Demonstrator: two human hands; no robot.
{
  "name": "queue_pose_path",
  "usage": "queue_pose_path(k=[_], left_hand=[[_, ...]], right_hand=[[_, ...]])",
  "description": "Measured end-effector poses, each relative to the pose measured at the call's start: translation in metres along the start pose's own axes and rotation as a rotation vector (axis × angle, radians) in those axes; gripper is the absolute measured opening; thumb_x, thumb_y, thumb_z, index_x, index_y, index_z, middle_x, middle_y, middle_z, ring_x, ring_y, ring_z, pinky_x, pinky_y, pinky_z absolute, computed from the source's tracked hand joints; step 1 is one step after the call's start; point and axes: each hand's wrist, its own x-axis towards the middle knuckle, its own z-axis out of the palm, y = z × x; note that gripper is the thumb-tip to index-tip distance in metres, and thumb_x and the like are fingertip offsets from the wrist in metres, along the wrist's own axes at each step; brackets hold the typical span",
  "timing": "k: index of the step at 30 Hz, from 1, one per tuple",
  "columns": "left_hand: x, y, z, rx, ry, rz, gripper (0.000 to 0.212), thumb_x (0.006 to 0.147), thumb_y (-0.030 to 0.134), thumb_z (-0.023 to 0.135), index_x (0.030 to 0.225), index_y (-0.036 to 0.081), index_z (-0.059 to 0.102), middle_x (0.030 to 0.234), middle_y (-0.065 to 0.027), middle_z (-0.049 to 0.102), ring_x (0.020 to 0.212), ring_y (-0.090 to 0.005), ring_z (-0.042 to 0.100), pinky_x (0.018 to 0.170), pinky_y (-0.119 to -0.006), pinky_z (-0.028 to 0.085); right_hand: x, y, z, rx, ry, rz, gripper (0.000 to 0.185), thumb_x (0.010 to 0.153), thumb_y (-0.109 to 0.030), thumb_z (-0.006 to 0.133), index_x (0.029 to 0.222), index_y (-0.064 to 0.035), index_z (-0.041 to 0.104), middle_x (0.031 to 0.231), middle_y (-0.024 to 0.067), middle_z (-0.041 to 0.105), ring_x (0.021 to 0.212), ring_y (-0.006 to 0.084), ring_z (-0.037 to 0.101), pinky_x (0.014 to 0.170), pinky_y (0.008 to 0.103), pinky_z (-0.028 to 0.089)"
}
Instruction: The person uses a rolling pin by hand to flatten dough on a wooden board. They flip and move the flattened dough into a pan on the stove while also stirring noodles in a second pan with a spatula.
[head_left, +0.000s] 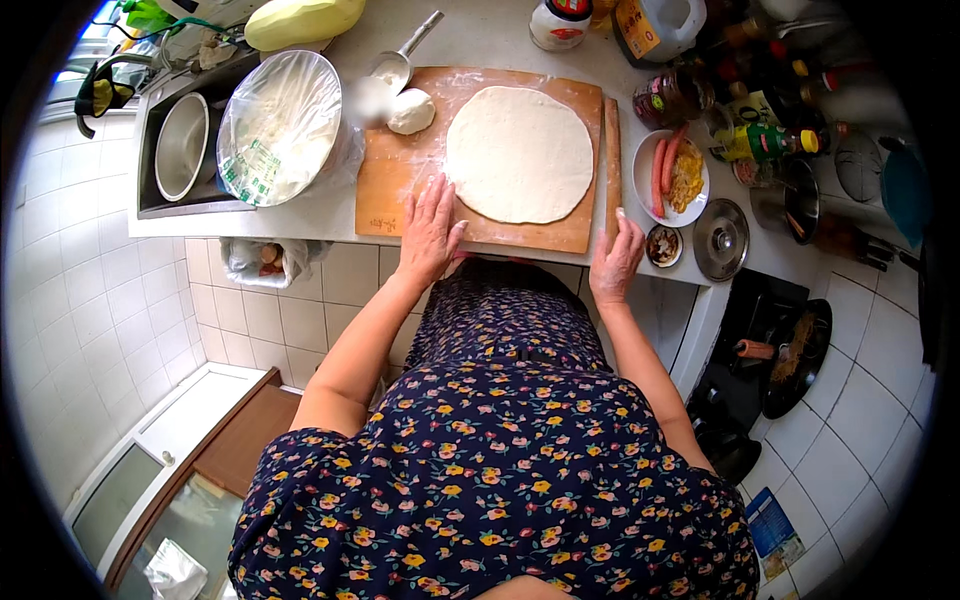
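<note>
A flat round sheet of dough (521, 155) lies on a floured wooden board (397, 184). My left hand (433, 225) rests at the board's front edge, fingers apart, its fingertips near the dough's lower left rim. Right of the board lies a wooden rolling pin (613, 150). My right hand (617, 259) is at the pin's near end, fingertips on or beside it; whether they grip it is unclear. At the board's upper left sits a ball of dough (411, 112), next to a blurred patch and a metal scoop (391, 69) with flour.
Left are a plastic-covered bowl (281, 127) and a sink (232, 204) holding a metal basin (182, 147). To the right stand a plate (643, 176) with sausages and egg, a small dish (664, 246), a metal lid (721, 240) and several bottles and jars. A frying pan (821, 367) sits by the stove.
</note>
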Motion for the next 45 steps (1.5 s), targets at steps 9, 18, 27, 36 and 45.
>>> queue_pose_path(k=[9, 18, 27, 36, 45], left_hand=[[0.028, -0.054, -0.003, -0.020, 0.143, 0.024, 0.054, 0.088, 0.014, 0.056, 0.138, 0.003, 0.039, 0.146, -0.0181, 0.036, 0.137, -0.0353, 0.032, 0.115, -0.050, 0.019], [0.028, -0.056, -0.003, -0.012, 0.127, -0.014, 0.057, 0.085, 0.018, 0.059, 0.137, 0.004, 0.041, 0.146, -0.0161, 0.036, 0.137, -0.0332, 0.032, 0.115, -0.049, 0.019], [0.029, -0.058, -0.002, 0.001, 0.094, -0.008, 0.060, 0.084, 0.019, 0.060, 0.139, 0.005, 0.040, 0.149, -0.0160, 0.033, 0.138, -0.0329, 0.030, 0.116, -0.050, 0.016], [0.028, -0.057, -0.004, -0.003, 0.081, -0.010, 0.061, 0.083, 0.017, 0.060, 0.139, 0.005, 0.039, 0.149, -0.0166, 0.033, 0.138, -0.0340, 0.029, 0.116, -0.049, 0.016], [0.028, -0.056, -0.006, 0.008, 0.064, -0.019, 0.061, 0.083, 0.017, 0.060, 0.139, 0.005, 0.039, 0.149, -0.0165, 0.033, 0.139, -0.0329, 0.029, 0.116, -0.049, 0.016]], right_hand=[[0.121, -0.053, 0.060, 0.325, -0.009, -0.044, 0.013, 0.079, -0.005, 0.070, 0.088, -0.0035, 0.060, 0.096, 0.0120, 0.058, 0.089, 0.0279, 0.058, 0.080, 0.0364, 0.047], [0.146, -0.058, 0.091, 0.260, -0.046, -0.015, 0.012, 0.076, -0.005, 0.073, 0.085, -0.0037, 0.065, 0.093, 0.0108, 0.059, 0.083, 0.0267, 0.060, 0.073, 0.0351, 0.050], [0.152, -0.059, 0.101, 0.204, -0.044, -0.034, 0.013, 0.076, -0.007, 0.074, 0.085, -0.0050, 0.065, 0.091, 0.0108, 0.058, 0.085, 0.0285, 0.059, 0.075, 0.0383, 0.047], [0.155, -0.064, 0.103, 0.054, -0.060, -0.125, 0.013, 0.077, -0.011, 0.073, 0.082, -0.0053, 0.062, 0.092, 0.0099, 0.056, 0.088, 0.0293, 0.056, 0.080, 0.0418, 0.044], [0.158, -0.056, 0.106, 0.020, -0.014, -0.135, 0.015, 0.083, -0.010, 0.066, 0.091, -0.0032, 0.055, 0.098, 0.0135, 0.051, 0.091, 0.0309, 0.053, 0.083, 0.0410, 0.042]])
